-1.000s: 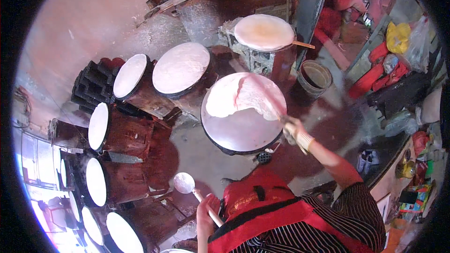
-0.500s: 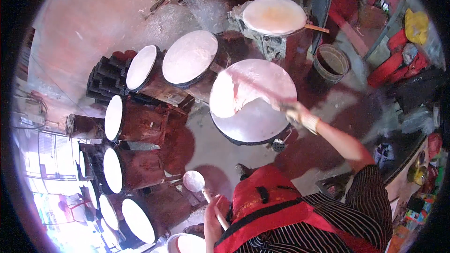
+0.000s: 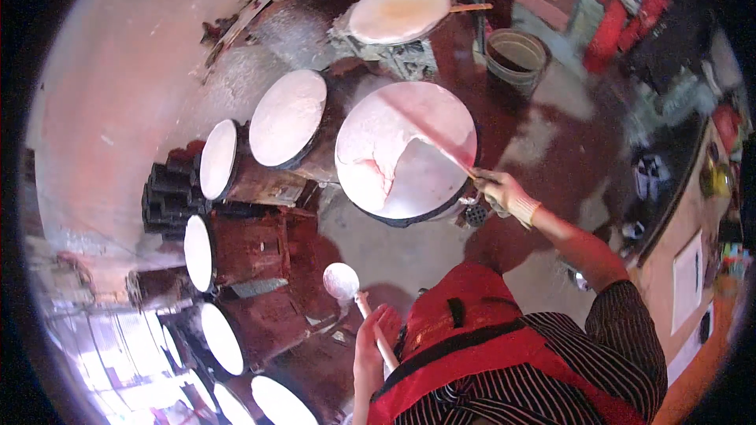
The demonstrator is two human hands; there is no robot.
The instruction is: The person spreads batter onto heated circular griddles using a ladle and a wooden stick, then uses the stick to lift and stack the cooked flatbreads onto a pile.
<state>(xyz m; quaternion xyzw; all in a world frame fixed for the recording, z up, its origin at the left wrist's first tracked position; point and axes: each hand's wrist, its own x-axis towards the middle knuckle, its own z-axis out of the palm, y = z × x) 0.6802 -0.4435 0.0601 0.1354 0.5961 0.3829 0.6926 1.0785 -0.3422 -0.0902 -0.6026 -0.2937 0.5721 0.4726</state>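
Head view: right hand (image 3: 504, 197) clamped round the stick (image 3: 450, 156) end, left hand (image 3: 378, 334) round the ladle (image 3: 341, 281) handle, good spots imo; both probably light, batter (image 3: 362, 134) soft, tears easily.

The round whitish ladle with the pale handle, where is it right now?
In the head view, the round whitish ladle is below and slightly left of centre; the left hand holds its pale handle, beside the red cloth apron.

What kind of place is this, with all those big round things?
Probably a small workshop for cooking thin pancakes. There's a round griddle partly covered with pale batter, a ladle in the left hand, and more round-topped drums nearby.
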